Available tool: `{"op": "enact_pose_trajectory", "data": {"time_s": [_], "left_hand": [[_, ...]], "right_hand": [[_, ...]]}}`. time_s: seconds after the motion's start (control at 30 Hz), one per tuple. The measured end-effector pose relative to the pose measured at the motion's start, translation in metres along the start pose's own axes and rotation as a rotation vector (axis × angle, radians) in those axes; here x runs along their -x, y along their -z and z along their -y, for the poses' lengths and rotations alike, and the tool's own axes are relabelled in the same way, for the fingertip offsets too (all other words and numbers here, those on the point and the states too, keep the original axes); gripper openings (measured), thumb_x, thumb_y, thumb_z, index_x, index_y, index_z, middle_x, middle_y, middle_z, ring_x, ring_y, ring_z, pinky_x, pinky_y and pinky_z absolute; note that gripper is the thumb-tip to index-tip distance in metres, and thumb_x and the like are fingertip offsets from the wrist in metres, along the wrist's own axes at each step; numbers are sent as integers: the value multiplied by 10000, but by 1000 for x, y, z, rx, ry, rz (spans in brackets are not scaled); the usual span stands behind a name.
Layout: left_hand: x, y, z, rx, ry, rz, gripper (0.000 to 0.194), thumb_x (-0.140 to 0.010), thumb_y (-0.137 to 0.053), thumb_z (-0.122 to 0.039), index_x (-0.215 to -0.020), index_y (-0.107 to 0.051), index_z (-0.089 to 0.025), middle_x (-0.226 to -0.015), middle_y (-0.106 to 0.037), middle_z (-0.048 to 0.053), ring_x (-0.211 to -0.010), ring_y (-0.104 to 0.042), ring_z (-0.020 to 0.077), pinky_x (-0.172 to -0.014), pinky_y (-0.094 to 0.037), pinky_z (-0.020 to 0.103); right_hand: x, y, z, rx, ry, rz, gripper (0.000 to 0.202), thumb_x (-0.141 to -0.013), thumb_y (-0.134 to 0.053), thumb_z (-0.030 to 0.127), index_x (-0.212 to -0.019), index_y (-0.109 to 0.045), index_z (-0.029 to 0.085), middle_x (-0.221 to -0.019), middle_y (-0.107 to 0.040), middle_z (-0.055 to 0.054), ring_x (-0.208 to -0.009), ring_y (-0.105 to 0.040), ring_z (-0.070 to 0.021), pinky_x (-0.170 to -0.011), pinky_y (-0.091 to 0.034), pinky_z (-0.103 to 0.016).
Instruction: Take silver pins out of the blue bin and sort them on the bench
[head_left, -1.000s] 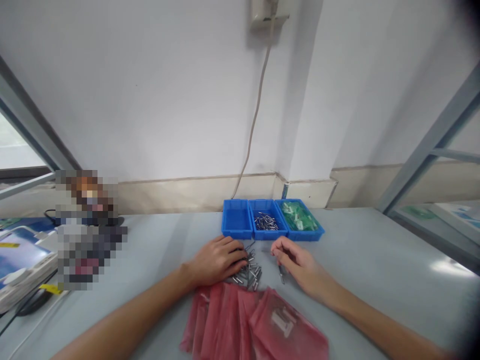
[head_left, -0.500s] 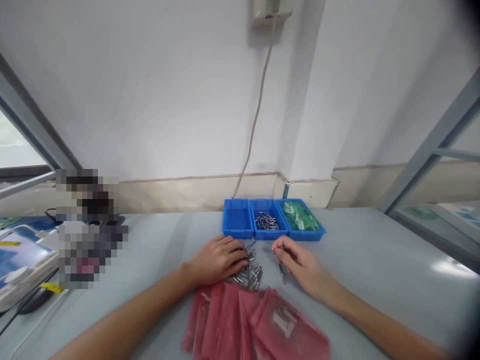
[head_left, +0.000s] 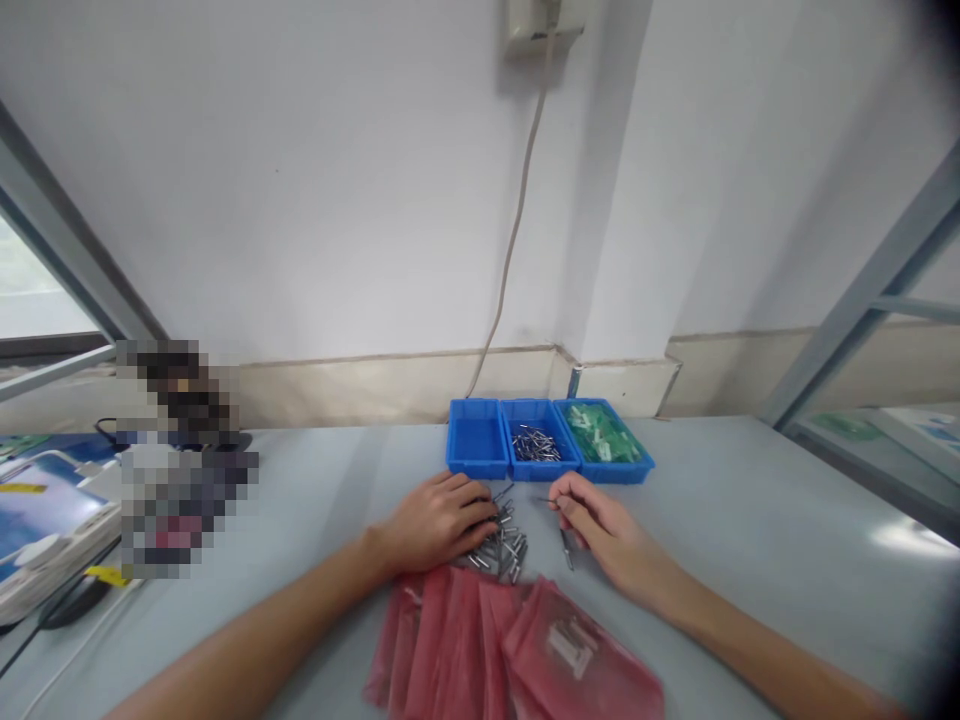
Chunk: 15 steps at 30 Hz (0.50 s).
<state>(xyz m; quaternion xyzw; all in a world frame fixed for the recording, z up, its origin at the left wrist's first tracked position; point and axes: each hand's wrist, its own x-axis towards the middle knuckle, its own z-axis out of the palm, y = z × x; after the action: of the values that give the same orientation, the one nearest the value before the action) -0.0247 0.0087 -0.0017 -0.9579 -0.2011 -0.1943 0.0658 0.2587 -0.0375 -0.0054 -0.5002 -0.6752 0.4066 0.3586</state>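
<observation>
My left hand rests palm down at the left side of a loose pile of small metal pins, its fingers spread over part of them. To the right of the pile, my right hand is closed in a pinch. A thin metal pin sticks out leftward from its fingertips. Another metal pin shows just below the right fingers; whether the hand holds it is unclear. Red translucent bags lie overlapped in front of the pile, and the rightmost has small light-coloured pieces in it.
Three blue trays stand behind the hands: an empty left tray, a middle tray of metal pins, and a right tray with green bags. At the left are a power strip, cables and a pixelated area. A wall closes the back.
The thin pin at my right fingertips now shows more clearly, pointing left. My right hand has shifted very slightly; my left hand stays on the pile.
</observation>
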Motion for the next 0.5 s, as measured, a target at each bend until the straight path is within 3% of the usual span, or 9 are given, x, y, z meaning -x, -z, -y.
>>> {"op": "enact_pose_trajectory", "data": {"time_s": [0.5], "left_hand": [[0, -1, 0, 0, 2, 9, 302, -1137, -463, -355, -1210, -701, -184, -1154, -720, 73, -996, -674, 200, -899, -536, 347]], "right_hand": [[-1, 0, -4, -32, 8, 12, 304, -1112, -389, 479, -973, -536, 252, -778, -516, 38, -644, -461, -156, -625, -396, -287]]}}
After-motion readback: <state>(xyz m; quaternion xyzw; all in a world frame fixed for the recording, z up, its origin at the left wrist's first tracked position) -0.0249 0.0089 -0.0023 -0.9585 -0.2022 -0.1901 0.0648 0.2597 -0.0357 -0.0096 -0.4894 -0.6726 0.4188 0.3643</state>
